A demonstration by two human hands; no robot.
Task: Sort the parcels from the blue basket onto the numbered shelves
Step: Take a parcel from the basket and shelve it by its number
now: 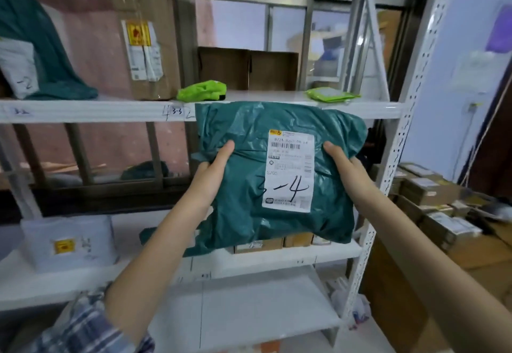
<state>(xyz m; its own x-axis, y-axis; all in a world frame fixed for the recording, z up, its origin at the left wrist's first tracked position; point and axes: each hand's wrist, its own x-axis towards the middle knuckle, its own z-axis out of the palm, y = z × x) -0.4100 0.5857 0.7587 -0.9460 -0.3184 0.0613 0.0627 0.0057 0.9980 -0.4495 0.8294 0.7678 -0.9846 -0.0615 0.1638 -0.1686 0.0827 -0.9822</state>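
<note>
From my head camera I face a white metal shelving rack (399, 142) with perforated uprights. The upper shelf edge (97, 111) carries handwritten numbers, among them "3-3". On that shelf stand a tall cardboard box (144, 48) with a yellow-and-white label, a bright green bag (201, 91), a flatter green packet (331, 94), an open brown carton (248, 68) behind them, and at far left a dark teal bag (36, 48) with a white parcel marked "-2" (19, 67) against it. On the lower shelf sit a white parcel with a yellow sticker (69, 242) and small brown boxes (277, 242), partly hidden. To the right of the rack, labelled cartons are stacked (432, 203) on the floor against a pale blue wall (457, 48).

I hold a teal plastic mailer bag (243, 175) up in front of the rack, between the two shelves. Its white shipping label (289, 169) faces me, with "3-4" handwritten on it. My left hand (213, 175) grips its left edge, thumb on the front, and my right hand (349, 169) grips its right edge the same way; the other fingers are hidden behind the bag.
</note>
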